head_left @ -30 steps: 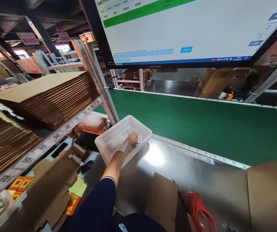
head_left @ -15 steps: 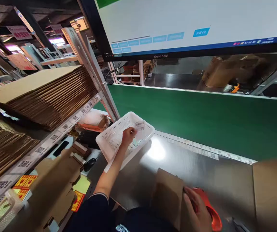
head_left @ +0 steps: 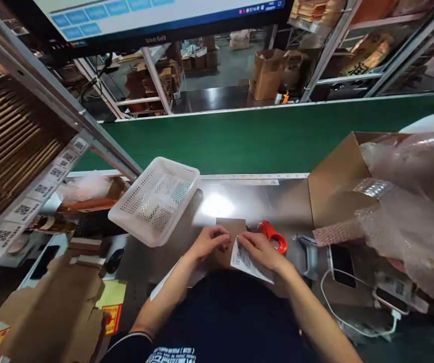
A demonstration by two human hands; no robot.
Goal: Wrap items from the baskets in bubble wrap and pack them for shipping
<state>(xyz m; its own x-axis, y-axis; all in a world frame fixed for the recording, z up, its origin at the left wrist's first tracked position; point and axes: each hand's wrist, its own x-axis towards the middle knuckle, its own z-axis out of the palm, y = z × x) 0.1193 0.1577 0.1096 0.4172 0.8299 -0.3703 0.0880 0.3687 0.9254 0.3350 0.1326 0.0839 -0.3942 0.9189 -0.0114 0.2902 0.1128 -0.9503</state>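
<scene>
Big stuff first: green belt (head_left: pixel 262 136) runs across the back, and the steel tabletop (head_left: pixel 217 204) sits in front of it. An open carton (head_left: pixel 334 176) stuffed with bubble wrap (head_left: pixel 410 212) takes up the right side, and there's a white basket (head_left: pixel 133 233) over on the left.

Dead centre, close to the body, is a small brown cardboard piece (head_left: pixel 232 227) lying flat on the tabletop. A red tool (head_left: pixel 275 237) sits just beside it on the right, and I honestly can't tell if it's scissors or a tape cutter.

Now the actual thing: a printed paper slip (head_left: pixel 245 262). It's held just above the near edge of the cardboard, between both hands.

- **Right hand** (head_left: pixel 262 249): thumb and fingers are pinching the slip's top edge, and the rest of it droops down toward the body.
- **Left hand** (head_left: pixel 211 239): fingers are curled in with the tips right at the slip's left corner. I can't make out whether they're gripping the paper or just resting on the cardboard.

Handling-wise I'd guess it weighs nothing, is totally floppy, and creases or tears easily. If it's a sticker it'll want to curl and grab whatever it touches. I'd hold it by two corners or opposite edges with a light pinch and keep it taut. Clamping the middle is probably a bad idea.
</scene>
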